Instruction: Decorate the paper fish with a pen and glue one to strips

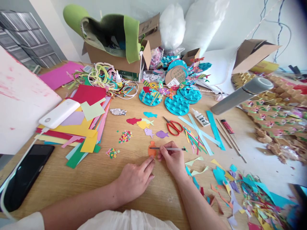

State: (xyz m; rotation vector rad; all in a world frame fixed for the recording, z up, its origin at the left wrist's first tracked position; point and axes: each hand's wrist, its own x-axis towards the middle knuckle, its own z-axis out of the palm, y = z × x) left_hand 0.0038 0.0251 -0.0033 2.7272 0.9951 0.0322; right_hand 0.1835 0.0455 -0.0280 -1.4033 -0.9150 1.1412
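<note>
Forearms angled in from either side, a person bends over crafts at a wooden worktop (96, 179). The left hand (134, 180) lies palm down, its fingers extended and close together, the tips touching the near end of an orange paper fish (152, 150). The right hand (172, 158), low and turned inward, has its fingers closed on a slim pen-like tool (171, 149), held nearly level with its dark tip over the fish. Left of the fingers sit two piles of paper confetti (125, 136); to their right, scattered paper scraps (219, 175). Just beyond the fingers lies a purple paper fish (162, 134), near red-handled scissors (174, 127). Farther off stand teal scalloped discs (177, 105) and, beyond and to the left, an open cardboard box (112, 60).
</note>
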